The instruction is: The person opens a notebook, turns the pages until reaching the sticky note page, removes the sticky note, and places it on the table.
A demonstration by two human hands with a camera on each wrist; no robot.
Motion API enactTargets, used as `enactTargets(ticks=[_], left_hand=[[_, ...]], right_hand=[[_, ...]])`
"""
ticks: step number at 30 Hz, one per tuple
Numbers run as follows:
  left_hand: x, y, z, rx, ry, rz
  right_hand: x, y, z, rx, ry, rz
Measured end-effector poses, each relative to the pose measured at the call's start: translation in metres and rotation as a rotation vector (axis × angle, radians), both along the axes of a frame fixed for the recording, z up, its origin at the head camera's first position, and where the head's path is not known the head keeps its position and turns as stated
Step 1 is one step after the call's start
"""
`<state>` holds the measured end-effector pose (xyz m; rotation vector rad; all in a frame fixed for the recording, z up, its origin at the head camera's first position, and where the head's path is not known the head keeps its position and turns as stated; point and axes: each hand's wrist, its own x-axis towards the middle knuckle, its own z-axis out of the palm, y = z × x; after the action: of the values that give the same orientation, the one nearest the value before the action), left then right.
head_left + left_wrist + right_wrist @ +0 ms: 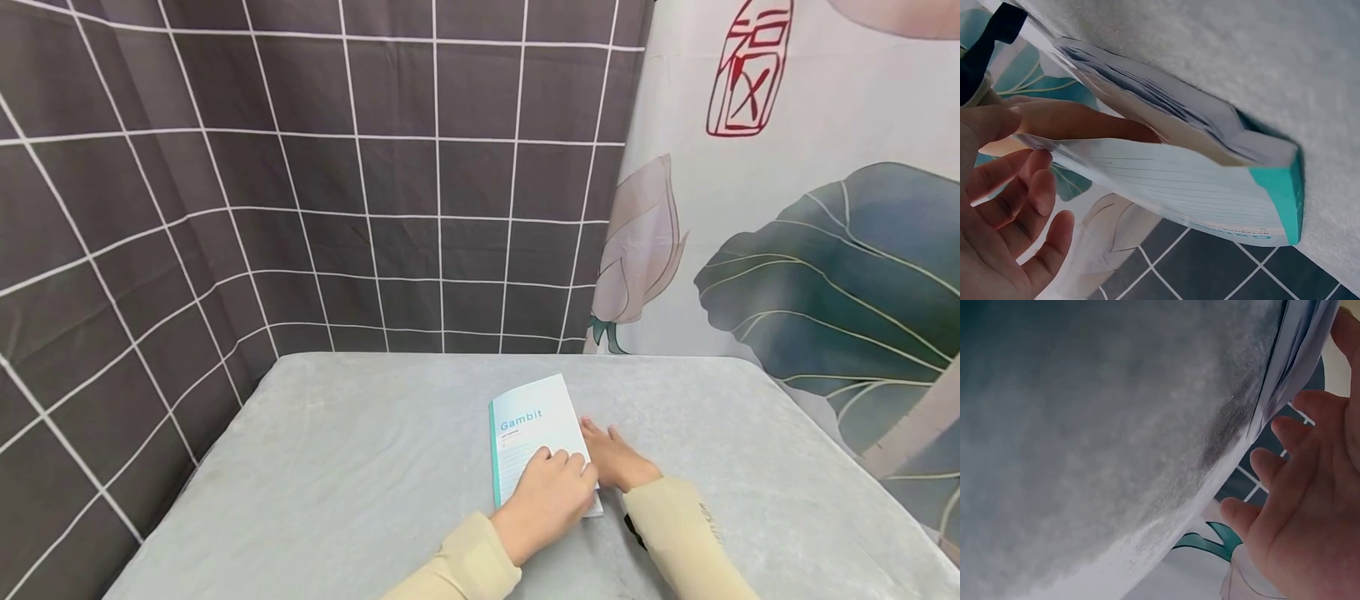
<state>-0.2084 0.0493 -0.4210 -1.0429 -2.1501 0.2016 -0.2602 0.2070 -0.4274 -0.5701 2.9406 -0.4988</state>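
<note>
A notebook with a pale blue-white cover marked "Gambit" and a teal spine lies on the grey-covered table. Its front cover stands lifted off the pages in the left wrist view. My left hand pinches the cover's loose edge between thumb and fingers. On the notebook's right side is my right hand, fingers extended, partly hidden behind the cover. Seen from the left wrist, its fingers reach into the gap between cover and pages. The right wrist view shows the right hand close by the page edges with fingers loosely spread.
A soft grey cloth covers the table. Behind and to the left hangs a dark curtain with a white grid. At the right hangs a white curtain with lotus flower and leaf prints. A black band shows at the right wrist.
</note>
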Motion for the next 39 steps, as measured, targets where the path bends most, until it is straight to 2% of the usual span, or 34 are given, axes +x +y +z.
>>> enactTargets(ticks=[8, 14, 19, 22, 24, 28, 32, 39], left_hand=[[0.001, -0.004, 0.004, 0.020, 0.007, -0.003], [0.001, -0.018, 0.013, 0.072, -0.014, -0.004], [-0.002, -0.034, 0.017, 0.195, 0.031, -0.020], [-0.003, -0.045, 0.021, 0.307, 0.015, -0.047], [-0.003, -0.052, 0.025, 0.371, -0.023, -0.052], [-0.001, -0.065, 0.033, 0.496, -0.156, -0.036], [0.002, -0.079, 0.040, 0.584, -0.284, 0.024], [0.005, -0.104, 0.046, 0.674, -0.459, 0.150]], right_hand=[[0.003, -0.004, 0.001, 0.010, -0.088, -0.012], [0.004, -0.005, 0.002, 0.108, -0.115, 0.024], [0.004, -0.003, 0.002, 0.145, -0.068, 0.084], [0.004, -0.002, 0.000, 0.147, -0.070, 0.087], [0.004, -0.002, 0.000, 0.133, -0.083, 0.078], [0.003, -0.001, 0.000, 0.118, -0.120, 0.050], [0.003, 0.000, 0.000, 0.110, -0.140, 0.039], [0.004, 0.001, 0.001, 0.082, -0.153, 0.050]])
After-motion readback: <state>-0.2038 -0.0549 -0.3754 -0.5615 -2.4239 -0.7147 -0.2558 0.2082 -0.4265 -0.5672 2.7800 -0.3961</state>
